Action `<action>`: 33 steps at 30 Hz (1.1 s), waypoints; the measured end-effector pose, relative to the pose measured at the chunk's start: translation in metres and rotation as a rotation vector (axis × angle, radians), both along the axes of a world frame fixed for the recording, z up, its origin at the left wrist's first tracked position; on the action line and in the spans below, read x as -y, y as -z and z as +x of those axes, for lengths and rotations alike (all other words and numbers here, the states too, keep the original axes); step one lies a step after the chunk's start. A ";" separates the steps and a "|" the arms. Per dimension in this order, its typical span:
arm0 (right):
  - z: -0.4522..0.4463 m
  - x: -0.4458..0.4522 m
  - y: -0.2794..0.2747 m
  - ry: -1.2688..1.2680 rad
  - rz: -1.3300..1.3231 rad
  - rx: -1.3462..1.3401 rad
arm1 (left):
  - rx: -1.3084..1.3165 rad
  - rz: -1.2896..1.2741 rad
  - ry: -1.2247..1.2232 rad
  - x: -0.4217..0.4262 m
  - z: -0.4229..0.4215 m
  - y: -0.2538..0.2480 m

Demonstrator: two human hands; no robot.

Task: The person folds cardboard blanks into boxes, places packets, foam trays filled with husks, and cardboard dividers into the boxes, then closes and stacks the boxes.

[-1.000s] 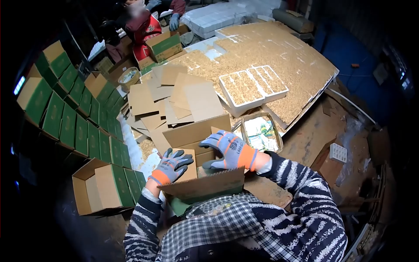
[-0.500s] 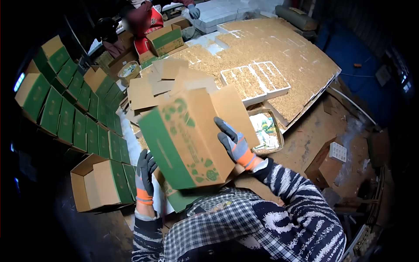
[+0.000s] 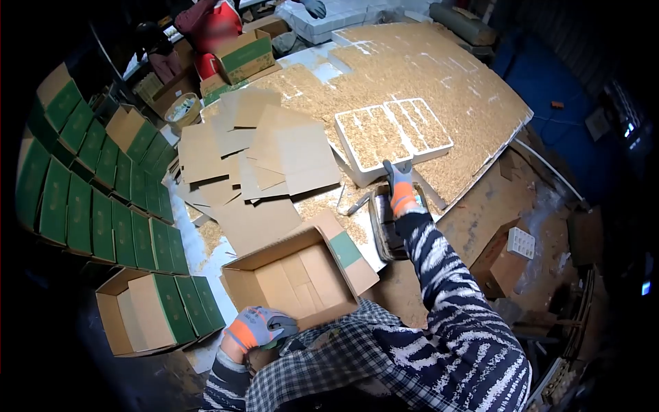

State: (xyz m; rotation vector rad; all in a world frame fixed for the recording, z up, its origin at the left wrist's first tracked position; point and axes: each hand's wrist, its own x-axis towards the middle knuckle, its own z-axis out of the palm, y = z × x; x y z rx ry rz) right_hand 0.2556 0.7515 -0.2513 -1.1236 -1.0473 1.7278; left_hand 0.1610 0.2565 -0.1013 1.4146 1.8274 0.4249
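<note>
An empty, open cardboard box (image 3: 295, 271) with a green band lies in front of me, its opening facing up. My left hand (image 3: 261, 327), in a grey and orange glove, is closed over its near rim. Farther out, my right hand (image 3: 401, 184) has its gloved fingers hooked on the near edge of a white tray (image 3: 374, 137) filled with brown crumbly material. A second white tray (image 3: 422, 127) sits against its right side. Below my right hand stands a basket (image 3: 386, 230), partly covered by my wrist and sleeve.
Loose flat cardboard sheets (image 3: 274, 151) lie on the table left of the trays. Rows of green-banded boxes (image 3: 103, 220) stand at the left. Brown crumbly material (image 3: 453, 75) covers the far table. A co-worker in red (image 3: 216, 34) stands behind another box (image 3: 247, 58).
The box has come down from the air and turned opening upward. My left hand has moved onto its near rim. My right hand has left the box and reached the tray, which sits slightly nearer.
</note>
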 end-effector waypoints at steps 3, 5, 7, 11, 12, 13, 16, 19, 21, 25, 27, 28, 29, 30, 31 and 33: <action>-0.038 -0.058 0.020 -0.142 -0.041 0.517 | -0.080 0.039 0.018 -0.020 0.002 -0.015; -0.064 -0.054 0.039 0.133 -0.094 0.520 | -0.117 0.119 -0.044 -0.028 0.001 -0.022; -0.071 -0.056 0.059 0.396 -0.126 0.347 | -0.328 0.555 -0.507 -0.021 0.003 -0.015; -0.041 -0.037 0.051 0.554 0.094 -0.104 | -0.144 0.568 -0.959 -0.011 -0.007 0.007; -0.025 -0.017 0.012 0.500 -0.053 -0.139 | 0.023 0.551 -0.996 -0.007 -0.009 0.018; -0.006 -0.012 0.006 0.298 -0.108 -0.320 | 0.184 0.531 -1.041 -0.004 -0.010 0.029; 0.048 0.040 -0.102 -0.074 -0.177 -0.200 | 0.254 0.531 -1.000 -0.002 -0.016 0.031; 0.080 0.047 -0.142 -0.426 -0.109 -0.233 | 0.307 0.593 -0.975 -0.006 -0.021 0.036; 0.093 0.067 -0.186 -0.623 0.082 -0.187 | 0.333 0.638 -0.968 -0.009 -0.023 0.044; 0.087 0.107 -0.238 -0.758 0.244 0.031 | 0.510 0.720 -1.050 -0.024 -0.025 0.068; 0.076 0.137 -0.264 -0.860 0.323 0.172 | 0.540 0.765 -1.115 -0.032 -0.024 0.076; 0.073 0.145 -0.263 -0.926 0.286 0.217 | 0.540 0.769 -1.109 -0.035 -0.022 0.091; 0.066 0.156 -0.259 -0.957 0.291 0.250 | 0.708 0.909 -1.120 -0.040 -0.021 0.111; 0.058 0.167 -0.254 -0.989 0.295 0.283 | 0.876 1.047 -1.123 -0.042 -0.020 0.120; 0.050 0.182 -0.248 -0.994 0.280 0.339 | 0.175 0.703 -1.018 -0.033 -0.014 0.089; 0.034 0.206 -0.212 -0.961 0.462 0.389 | 0.656 1.004 -1.074 -0.034 -0.010 0.108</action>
